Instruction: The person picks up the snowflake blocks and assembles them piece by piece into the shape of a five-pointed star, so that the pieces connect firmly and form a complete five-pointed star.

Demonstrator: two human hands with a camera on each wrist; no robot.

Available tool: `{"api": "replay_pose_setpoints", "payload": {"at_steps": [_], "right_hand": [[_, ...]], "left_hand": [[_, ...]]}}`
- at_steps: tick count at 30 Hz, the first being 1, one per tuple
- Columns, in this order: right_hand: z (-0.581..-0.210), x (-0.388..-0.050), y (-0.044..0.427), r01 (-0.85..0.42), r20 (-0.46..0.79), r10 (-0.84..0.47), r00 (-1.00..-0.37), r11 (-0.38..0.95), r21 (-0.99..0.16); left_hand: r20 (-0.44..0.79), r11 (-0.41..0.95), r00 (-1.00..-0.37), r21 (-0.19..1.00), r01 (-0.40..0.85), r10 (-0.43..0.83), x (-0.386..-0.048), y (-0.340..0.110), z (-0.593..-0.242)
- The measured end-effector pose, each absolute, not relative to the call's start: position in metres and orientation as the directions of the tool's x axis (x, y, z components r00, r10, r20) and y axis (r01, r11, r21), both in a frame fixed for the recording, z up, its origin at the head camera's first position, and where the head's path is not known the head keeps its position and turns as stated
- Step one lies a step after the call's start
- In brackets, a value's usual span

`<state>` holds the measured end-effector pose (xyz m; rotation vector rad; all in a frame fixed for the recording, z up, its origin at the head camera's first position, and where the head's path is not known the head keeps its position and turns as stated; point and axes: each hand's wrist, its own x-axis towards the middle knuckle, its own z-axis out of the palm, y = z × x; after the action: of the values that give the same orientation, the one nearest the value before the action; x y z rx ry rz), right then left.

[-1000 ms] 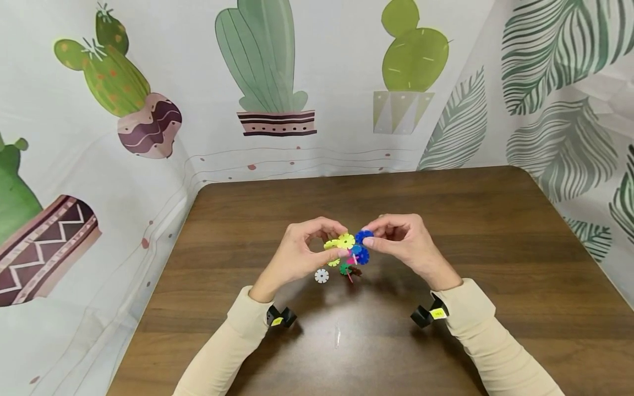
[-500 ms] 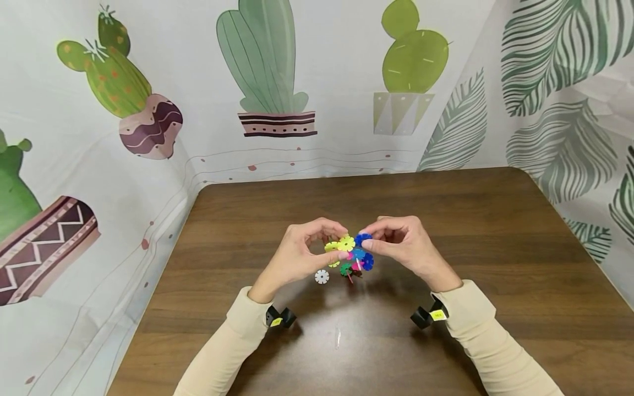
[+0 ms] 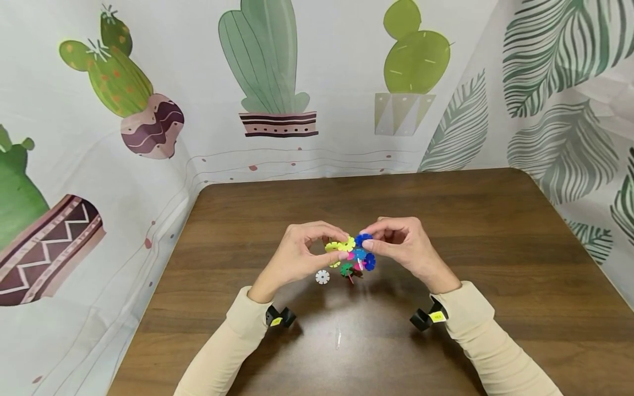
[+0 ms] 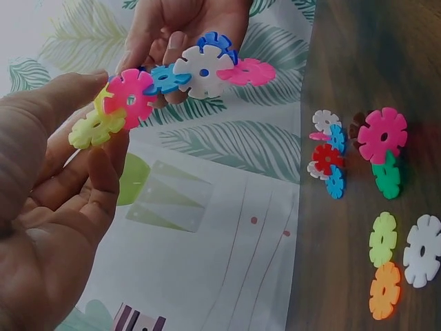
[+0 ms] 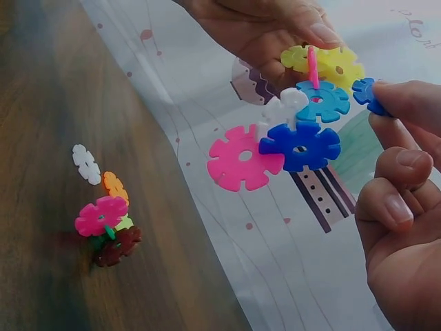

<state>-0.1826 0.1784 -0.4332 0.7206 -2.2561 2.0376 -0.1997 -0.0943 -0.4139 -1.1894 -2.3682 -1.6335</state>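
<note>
Above the table, my left hand (image 3: 302, 253) pinches the yellow snowflake discs (image 5: 341, 67) at one end of a chain of slotted, flower-shaped plastic discs. A pink disc (image 4: 129, 98), a light blue disc (image 5: 325, 103), a white disc (image 4: 204, 72), a dark blue disc (image 5: 300, 147) and another pink disc (image 5: 241, 158) follow along the chain. Between thumb and fingertips, my right hand (image 3: 403, 245) pinches a small-looking blue disc (image 5: 368, 95) close beside the light blue one. In the right wrist view a narrow gap shows between these two.
On the brown table (image 3: 337, 357) beneath lie a loose white disc (image 3: 322, 276), an orange disc (image 4: 384, 291) joined to a yellow-green one, a joined pink (image 4: 383, 136), green and brown group, and a cluster with a red disc (image 4: 327, 158). A cactus-print cloth (image 3: 342, 71) hangs behind.
The hanging dark blue and pink end of the chain has shifted slightly right and down. Both hands stay almost in place, keeping their pinch on the discs.
</note>
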Motion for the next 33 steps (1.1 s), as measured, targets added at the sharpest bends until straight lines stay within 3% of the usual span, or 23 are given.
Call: {"api": "replay_pose_setpoints", "payload": {"at_steps": [6, 23, 33], "right_hand": [[-0.4335, -0.1825, 0.1786, -0.365, 0.340, -0.307, -0.889, 0.026, -0.931], [-0.4341, -0.1824, 0.1746, -0.418, 0.368, -0.383, -0.847, 0.053, -0.907], [-0.4354, -0.1814, 0.1745, -0.397, 0.353, -0.378, -0.856, 0.045, -0.917]], "left_hand": [[0.428, 0.152, -0.709, 0.788, 0.596, 0.561, -0.1998, -0.0959, -0.4138], [0.441, 0.176, -0.635, 0.717, 0.674, 0.634, -0.1984, -0.0953, -0.4117], [0.480, 0.190, -0.616, 0.671, 0.716, 0.625, -0.1990, -0.0927, -0.4143]]}}
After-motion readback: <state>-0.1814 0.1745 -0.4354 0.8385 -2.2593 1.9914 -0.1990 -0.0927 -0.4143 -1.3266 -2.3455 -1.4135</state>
